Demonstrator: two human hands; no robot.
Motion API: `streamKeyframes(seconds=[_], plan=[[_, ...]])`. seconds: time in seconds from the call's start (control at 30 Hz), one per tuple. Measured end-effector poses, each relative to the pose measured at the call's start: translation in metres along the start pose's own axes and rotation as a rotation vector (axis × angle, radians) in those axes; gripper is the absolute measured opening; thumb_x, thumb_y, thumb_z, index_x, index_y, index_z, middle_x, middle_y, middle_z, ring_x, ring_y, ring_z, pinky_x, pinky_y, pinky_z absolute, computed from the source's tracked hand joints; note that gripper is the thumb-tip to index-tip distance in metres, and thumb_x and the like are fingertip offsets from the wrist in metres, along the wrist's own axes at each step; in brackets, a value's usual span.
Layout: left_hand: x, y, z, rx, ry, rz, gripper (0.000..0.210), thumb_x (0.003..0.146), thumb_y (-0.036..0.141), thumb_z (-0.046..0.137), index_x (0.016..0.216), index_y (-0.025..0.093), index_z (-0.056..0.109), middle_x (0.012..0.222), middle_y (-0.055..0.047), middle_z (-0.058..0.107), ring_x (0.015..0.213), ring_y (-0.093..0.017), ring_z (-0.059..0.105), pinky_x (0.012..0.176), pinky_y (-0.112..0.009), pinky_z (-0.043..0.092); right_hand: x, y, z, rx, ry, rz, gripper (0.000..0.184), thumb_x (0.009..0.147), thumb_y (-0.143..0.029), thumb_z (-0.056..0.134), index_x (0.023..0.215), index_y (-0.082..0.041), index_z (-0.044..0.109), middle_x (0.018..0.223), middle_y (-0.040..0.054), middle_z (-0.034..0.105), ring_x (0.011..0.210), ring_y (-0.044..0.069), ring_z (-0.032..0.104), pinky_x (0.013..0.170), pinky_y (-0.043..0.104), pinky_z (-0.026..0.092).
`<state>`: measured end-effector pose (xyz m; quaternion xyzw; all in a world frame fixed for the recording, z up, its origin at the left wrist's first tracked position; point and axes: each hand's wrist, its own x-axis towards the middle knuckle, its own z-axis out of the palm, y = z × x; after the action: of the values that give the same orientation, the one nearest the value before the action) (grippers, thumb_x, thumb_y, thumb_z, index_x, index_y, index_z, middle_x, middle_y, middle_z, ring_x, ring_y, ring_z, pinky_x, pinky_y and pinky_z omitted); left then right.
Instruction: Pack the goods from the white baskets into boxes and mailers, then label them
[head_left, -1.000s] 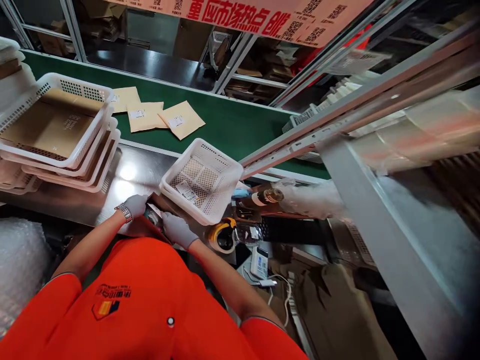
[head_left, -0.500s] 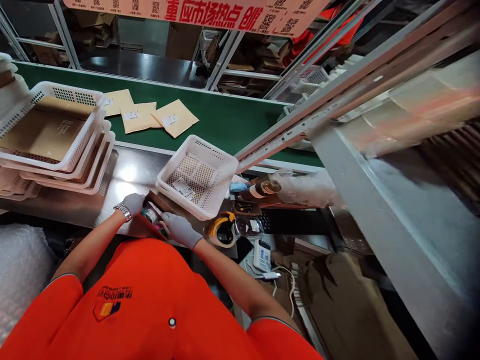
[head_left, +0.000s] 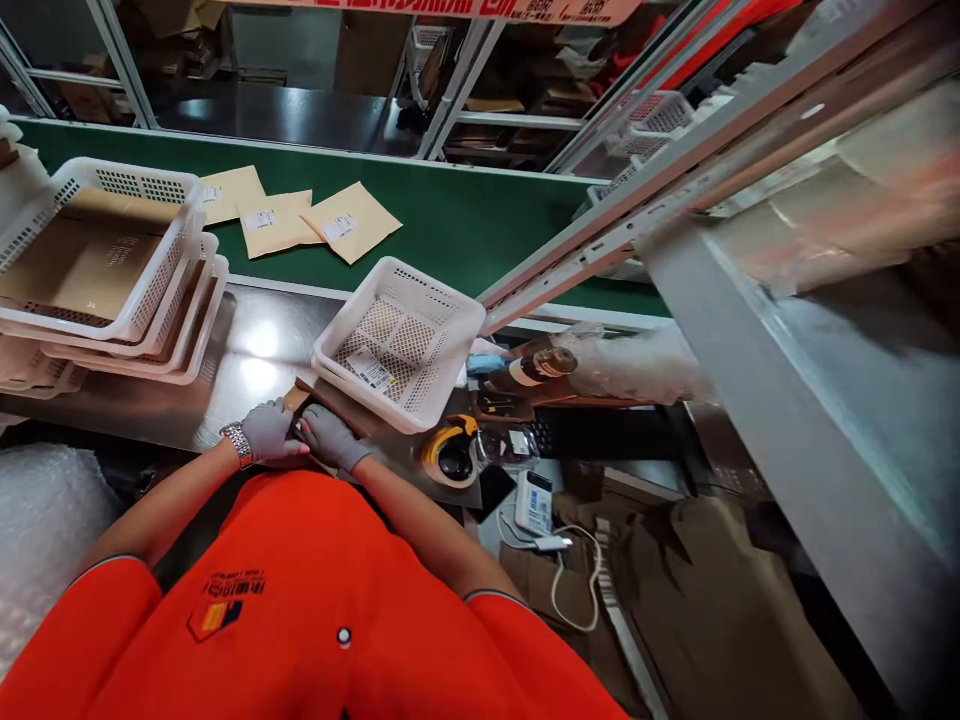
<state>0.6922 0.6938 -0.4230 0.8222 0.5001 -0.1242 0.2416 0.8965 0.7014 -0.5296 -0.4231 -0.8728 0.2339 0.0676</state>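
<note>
A small brown cardboard box (head_left: 297, 396) is at the front edge of the steel bench, close to my body and mostly covered by my hands. My left hand (head_left: 268, 432), in a grey glove with a metal watch at the wrist, is closed on the box's left side. My right hand (head_left: 330, 437), gloved too, curls over its right side, and the fingers of both hands nearly meet. What lies inside the box is hidden. Just beyond my right hand stands a white plastic basket (head_left: 442, 285) with a labelled slip (head_left: 370, 370) in it.
Stacked white baskets (head_left: 142, 325) holding flat cardboard stand at left. Several labelled envelopes (head_left: 352, 222) lie on the green conveyor (head_left: 480, 230). To the right are a tape dispenser (head_left: 453, 455), a bottle (head_left: 551, 365), a keyboard (head_left: 607, 432) and a slanting metal post (head_left: 585, 250).
Both hands have come closer together over the box. Its opening and the items seen inside before are now covered. The view has tipped slightly downward.
</note>
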Motion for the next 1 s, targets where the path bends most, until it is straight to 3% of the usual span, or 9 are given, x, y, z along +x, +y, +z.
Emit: streamKeyframes(seconds=[0.1,0.23,0.33,0.43,0.53,0.63,0.73,0.8,1.0], plan=[[0.002,0.003,0.003,0.025,-0.034,-0.029,0.082,0.093,0.074,0.081,0.146,0.011,0.071,0.157,-0.033,0.060,0.134,-0.048,0.069,0.110,-0.054,0.060,-0.012,0.005,-0.002,0.094,0.035,0.010,0.037,0.118,-0.026,0.037,0.110,-0.017,0.072,0.112,0.0137,0.075,0.104,0.024,0.067,0.101,0.036,0.056],[0.025,0.008,0.004,0.023,-0.053,-0.069,0.073,0.092,0.064,0.087,0.141,0.012,0.071,0.152,-0.034,0.060,0.132,-0.049,0.068,0.105,-0.055,0.060,-0.021,0.006,-0.010,0.368,0.119,0.063,0.044,0.118,-0.033,0.029,0.121,-0.020,0.070,0.123,0.0142,0.077,0.116,0.024,0.070,0.110,0.039,0.058],[0.046,0.007,0.006,-0.050,-0.034,-0.112,0.075,0.088,0.059,0.093,0.141,0.012,0.067,0.145,-0.031,0.063,0.131,-0.047,0.068,0.103,-0.051,0.061,-0.021,0.003,-0.023,0.579,0.049,0.107,0.048,0.117,-0.037,0.027,0.124,-0.018,0.071,0.126,0.0138,0.079,0.118,0.024,0.073,0.112,0.042,0.060],[0.059,0.000,0.015,-0.232,0.007,-0.222,0.097,0.073,0.061,0.104,0.146,0.013,0.061,0.147,-0.026,0.064,0.130,-0.042,0.071,0.107,-0.046,0.061,-0.029,-0.001,-0.041,0.711,-0.022,0.097,0.051,0.118,-0.041,0.030,0.136,-0.016,0.071,0.134,0.0147,0.080,0.125,0.025,0.075,0.115,0.042,0.061],[0.063,-0.009,0.032,-0.405,0.138,-0.286,0.130,0.055,0.060,0.113,0.157,0.014,0.049,0.160,-0.025,0.056,0.147,-0.042,0.063,0.121,-0.046,0.056,-0.046,-0.002,-0.056,0.590,0.178,0.100,0.053,0.118,-0.045,0.036,0.149,-0.018,0.068,0.150,0.0172,0.074,0.141,0.028,0.069,0.125,0.046,0.055],[0.065,-0.016,0.050,-0.519,0.273,-0.251,0.159,0.044,0.058,0.116,0.171,0.010,0.032,0.175,-0.031,0.041,0.167,-0.045,0.043,0.136,-0.051,0.043,-0.061,0.000,-0.060,0.322,0.315,0.249,0.057,0.117,-0.041,0.036,0.160,-0.015,0.063,0.160,0.0224,0.066,0.154,0.032,0.059,0.134,0.054,0.048],[0.067,-0.020,0.058,-0.614,0.313,-0.190,0.169,0.044,0.057,0.115,0.178,0.010,0.023,0.177,-0.032,0.038,0.169,-0.048,0.040,0.139,-0.055,0.039,-0.069,0.002,-0.054,0.185,0.172,0.321,0.066,0.115,-0.040,0.042,0.172,-0.007,0.051,0.166,0.0273,0.061,0.159,0.037,0.054,0.134,0.060,0.047],[0.069,-0.021,0.058,-0.660,0.289,-0.184,0.165,0.048,0.058,0.114,0.181,0.016,0.024,0.176,-0.029,0.043,0.166,-0.047,0.044,0.135,-0.058,0.044,-0.073,0.003,-0.048,0.154,0.060,0.251,0.067,0.116,-0.040,0.044,0.174,-0.007,0.048,0.172,0.0266,0.056,0.162,0.036,0.051,0.136,0.060,0.045],[0.070,-0.035,0.056,-0.756,0.170,-0.243,0.133,0.076,0.051,0.102,0.183,0.024,0.028,0.160,-0.021,0.066,0.142,-0.034,0.070,0.117,-0.047,0.060,-0.082,0.011,-0.029,0.041,-0.075,0.061,0.071,0.110,-0.058,0.065,0.166,-0.014,0.061,0.186,0.0258,0.036,0.176,0.041,0.030,0.140,0.068,0.031]])
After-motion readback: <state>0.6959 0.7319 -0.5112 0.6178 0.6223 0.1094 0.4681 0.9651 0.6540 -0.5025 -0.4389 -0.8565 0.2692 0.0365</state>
